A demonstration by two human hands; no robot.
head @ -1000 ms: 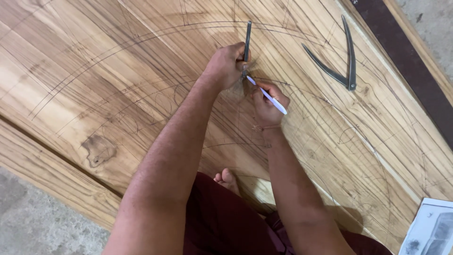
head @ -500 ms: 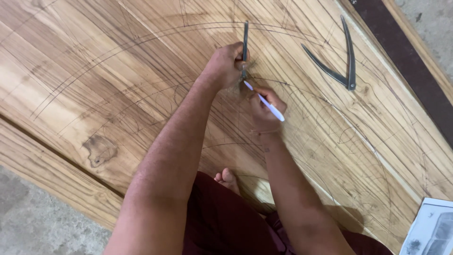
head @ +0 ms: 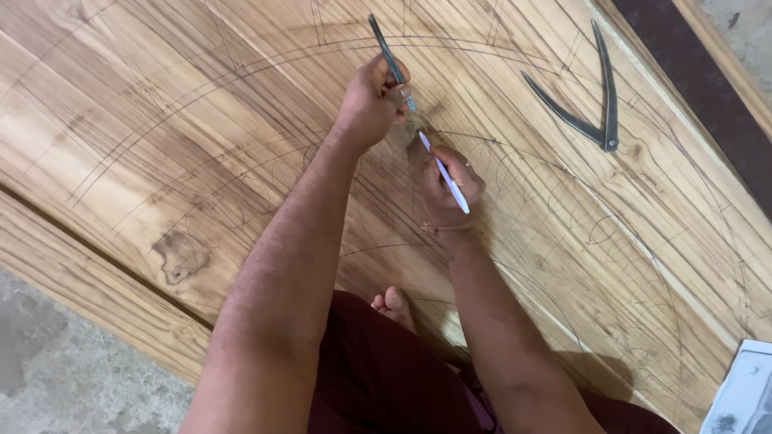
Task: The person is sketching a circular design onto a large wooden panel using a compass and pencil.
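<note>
Left hand (head: 371, 100) closing around a dark rod (head: 389, 58), pinning it on the board (head: 161, 137); right hand (head: 447, 186) pinching a white pencil (head: 444, 172), tip tracing just below the rod. Risking, by judgement, a wobbling line if the rod is slipping along the grain. Resting well apart at right: metal dividers (head: 591, 112). Crowding the near edge: a bare foot (head: 394, 305); papers (head: 744, 394) peeking in bottom right.

A single printed paper sheet (head: 744, 392) lies at the lower right corner of the frame, cut off by the edge: pale white-grey, rectangular, with small dark marks.
</note>
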